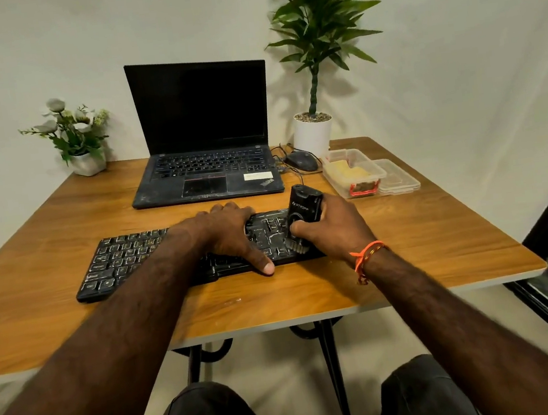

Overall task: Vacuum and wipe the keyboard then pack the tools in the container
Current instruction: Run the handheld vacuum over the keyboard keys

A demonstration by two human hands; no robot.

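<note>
A dusty black keyboard [123, 260] lies across the middle of the wooden table [73, 328]. My left hand [231, 236] lies over the keyboard's right half, fingers over its far edge and thumb at its near edge. My right hand [333, 227] grips a small black handheld vacuum [303, 217] standing upright, its brush nozzle down on the keys at the keyboard's right end. A clear plastic container [354, 171] holding a yellow cloth stands at the right, its lid [396, 178] beside it.
An open black laptop [204, 153] sits behind the keyboard, with a wired mouse [301, 161] to its right. A white-potted tall plant [313, 133] stands at the back right and a small flower pot [87, 161] at the back left. The table edge is near my knees.
</note>
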